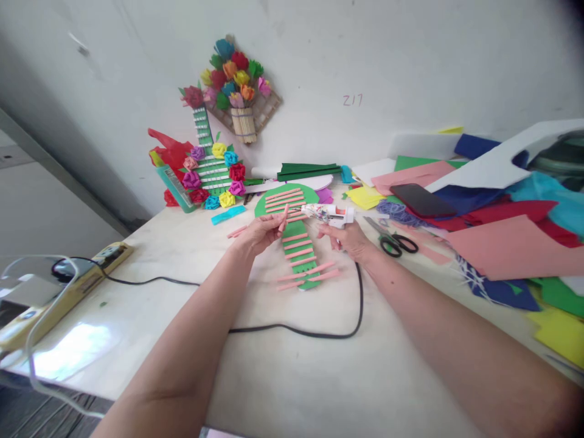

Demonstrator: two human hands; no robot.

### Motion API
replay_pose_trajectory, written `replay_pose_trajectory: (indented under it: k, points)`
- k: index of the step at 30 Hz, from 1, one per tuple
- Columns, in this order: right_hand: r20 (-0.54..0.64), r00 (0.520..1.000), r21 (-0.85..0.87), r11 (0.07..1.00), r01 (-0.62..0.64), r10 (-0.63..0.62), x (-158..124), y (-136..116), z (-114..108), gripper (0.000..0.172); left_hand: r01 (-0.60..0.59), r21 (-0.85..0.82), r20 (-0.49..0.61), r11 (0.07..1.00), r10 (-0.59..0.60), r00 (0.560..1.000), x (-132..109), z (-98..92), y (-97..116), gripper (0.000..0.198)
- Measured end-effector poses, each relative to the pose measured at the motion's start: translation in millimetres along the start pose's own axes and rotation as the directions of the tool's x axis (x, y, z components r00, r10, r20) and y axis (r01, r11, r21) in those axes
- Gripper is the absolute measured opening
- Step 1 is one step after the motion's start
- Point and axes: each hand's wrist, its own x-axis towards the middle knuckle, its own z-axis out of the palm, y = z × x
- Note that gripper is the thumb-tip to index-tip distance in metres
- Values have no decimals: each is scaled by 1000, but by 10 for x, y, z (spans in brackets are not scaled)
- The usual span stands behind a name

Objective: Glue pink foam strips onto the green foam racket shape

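Between the fingertips of my left hand [263,233] is a short pink paper strip [285,216], held upright. My right hand [349,240] is wrapped round the handle of a white glue gun [326,213]. Its nozzle points left, close to the strip; whether they touch I cannot tell. Below both hands lies a green guitar-shaped cutout [297,234] with pink strips laid across it in rows. A few strips at its near end [308,276] stick out past the edges. More pink strips [237,232] lie left of my left hand.
Scissors [393,242] lie open at the right, beside purple string [398,212] and a dark phone [422,201]. Coloured sheets [515,246] pile up there. A black cord [296,331] crosses the table from a power strip [103,258]. A flower-trimmed green guitar [213,173] leans on the wall.
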Motion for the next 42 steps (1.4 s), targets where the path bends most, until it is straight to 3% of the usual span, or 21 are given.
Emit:
replay_pose_trajectory:
  k: [7, 11, 15, 24, 32, 34, 38, 42]
  points:
    - [-73, 997, 47, 999, -23, 27, -10, -22, 8, 27, -65, 214, -94, 975, 87, 992, 10, 30, 12, 19]
    - [-131, 990, 87, 995, -41, 53, 6, 2, 6, 27, -106, 433, -142, 895, 184, 973, -21, 130, 55, 21]
    - [-217, 975, 109, 993, -33, 56, 54, 40, 16, 28, -94, 529, -168, 844, 212, 963, -58, 256, 94, 23]
    - [-283, 956, 170, 985, -32, 80, 78, -103, 151, 23, -93, 633, -104, 769, 203, 974, -75, 469, 87, 26]
    - [-301, 946, 216, 975, -50, 116, 68, -158, 223, 18, -117, 826, -66, 552, 299, 952, -90, 635, 45, 29]
    - [-301, 945, 234, 970, -57, 128, 62, -167, 225, 16, -109, 808, -59, 579, 265, 963, -89, 620, 37, 31]
    - [-279, 951, 258, 964, -59, 133, 52, -171, 209, 19, -76, 643, 8, 762, 93, 996, -84, 495, 66, 31]
    - [-239, 963, 268, 962, -56, 123, 55, -148, 197, 23, 14, 509, -25, 861, -1, 1000, -70, 346, 108, 31]
